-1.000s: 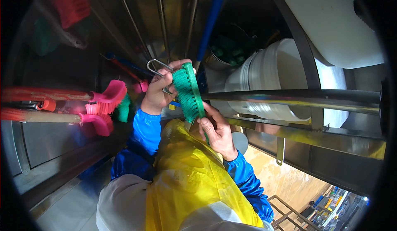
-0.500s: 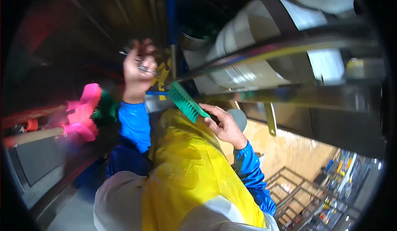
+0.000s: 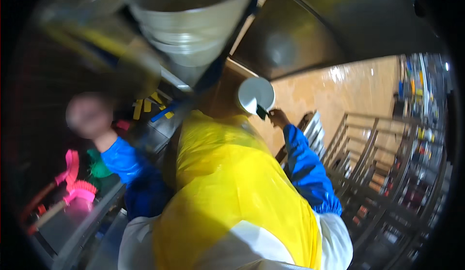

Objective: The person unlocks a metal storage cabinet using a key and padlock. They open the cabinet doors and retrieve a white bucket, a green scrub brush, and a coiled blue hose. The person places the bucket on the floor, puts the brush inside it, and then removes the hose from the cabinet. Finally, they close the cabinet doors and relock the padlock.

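the left hand (image 3: 88, 115) is up high and blurry, so i cannot tell if it holds a thing. the right hand (image 3: 277, 118) is low by the yellow apron (image 3: 227, 183) and grips a green brush (image 3: 261, 112), just under a white round lid (image 3: 255, 95). pink brushes (image 3: 75, 180) hang at the left. a big white bucket (image 3: 189, 23) sits above.

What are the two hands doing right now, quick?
Left hand: raised and blurred; open or closed cannot be told.
Right hand: closed on a green brush, next to a white round lid.
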The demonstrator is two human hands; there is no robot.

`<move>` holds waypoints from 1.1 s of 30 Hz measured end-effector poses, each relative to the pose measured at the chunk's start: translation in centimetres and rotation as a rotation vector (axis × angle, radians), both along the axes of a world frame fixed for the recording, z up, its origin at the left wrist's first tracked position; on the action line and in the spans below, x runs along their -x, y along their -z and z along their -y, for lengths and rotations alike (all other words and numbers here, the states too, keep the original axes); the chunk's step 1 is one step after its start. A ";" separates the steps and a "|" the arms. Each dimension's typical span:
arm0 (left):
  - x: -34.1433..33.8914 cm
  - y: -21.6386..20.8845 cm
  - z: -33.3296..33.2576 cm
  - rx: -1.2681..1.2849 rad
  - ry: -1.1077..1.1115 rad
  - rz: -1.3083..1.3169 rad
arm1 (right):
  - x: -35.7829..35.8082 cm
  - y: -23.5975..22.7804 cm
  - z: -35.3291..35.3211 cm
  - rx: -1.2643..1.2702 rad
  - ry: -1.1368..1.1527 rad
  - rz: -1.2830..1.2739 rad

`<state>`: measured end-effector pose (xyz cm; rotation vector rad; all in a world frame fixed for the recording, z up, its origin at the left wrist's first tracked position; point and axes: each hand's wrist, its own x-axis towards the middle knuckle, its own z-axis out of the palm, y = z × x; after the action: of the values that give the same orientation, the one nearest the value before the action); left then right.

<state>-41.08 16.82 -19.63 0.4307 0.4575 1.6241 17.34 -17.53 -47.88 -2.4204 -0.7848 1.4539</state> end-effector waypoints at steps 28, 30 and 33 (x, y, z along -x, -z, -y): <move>-12.7 16.2 23.1 0.987 -0.213 -0.479 | -5.9 9.6 19.9 0.102 0.583 -0.236; -16.4 15.7 23.3 1.005 -0.071 -0.487 | -6.5 9.5 16.7 0.031 0.547 -0.249; -21.7 13.7 23.2 0.911 0.137 -0.552 | -7.0 8.0 10.8 -0.092 0.429 -0.249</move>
<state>-19.42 -6.38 -33.36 0.1912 1.4643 0.9935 24.32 -28.33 -55.90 -2.1117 -0.2493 1.4618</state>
